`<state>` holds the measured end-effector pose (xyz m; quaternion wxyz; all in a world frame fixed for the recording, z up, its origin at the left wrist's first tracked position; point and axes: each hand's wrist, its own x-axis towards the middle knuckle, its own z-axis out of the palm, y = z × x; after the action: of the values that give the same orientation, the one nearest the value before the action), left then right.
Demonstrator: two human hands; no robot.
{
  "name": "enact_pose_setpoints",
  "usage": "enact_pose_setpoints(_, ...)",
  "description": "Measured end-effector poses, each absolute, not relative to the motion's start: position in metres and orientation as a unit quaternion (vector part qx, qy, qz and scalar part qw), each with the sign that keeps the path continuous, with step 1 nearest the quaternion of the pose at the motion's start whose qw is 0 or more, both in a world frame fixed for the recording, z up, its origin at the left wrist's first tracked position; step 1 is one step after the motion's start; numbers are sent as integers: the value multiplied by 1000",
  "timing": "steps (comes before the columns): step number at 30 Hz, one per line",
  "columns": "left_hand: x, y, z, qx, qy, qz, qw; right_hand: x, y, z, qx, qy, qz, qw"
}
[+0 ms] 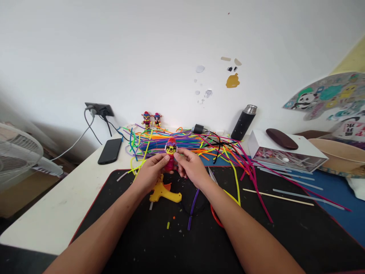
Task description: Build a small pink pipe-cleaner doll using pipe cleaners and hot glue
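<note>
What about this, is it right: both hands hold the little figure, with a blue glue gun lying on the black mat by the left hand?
Not quite. The head view shows the glue gun is yellow, not blue. Otherwise yes: the left hand and right hand hold the little figure, and the gun lies on the black mat by the left hand.
</note>
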<state>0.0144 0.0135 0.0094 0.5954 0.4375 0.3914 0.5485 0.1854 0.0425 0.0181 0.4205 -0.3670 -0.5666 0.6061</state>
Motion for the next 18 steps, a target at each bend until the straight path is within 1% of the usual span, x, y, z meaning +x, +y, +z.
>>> enact_pose_setpoints(18,14,12,12,438,397,532,606,187,40,22,-358,-574,607,418)
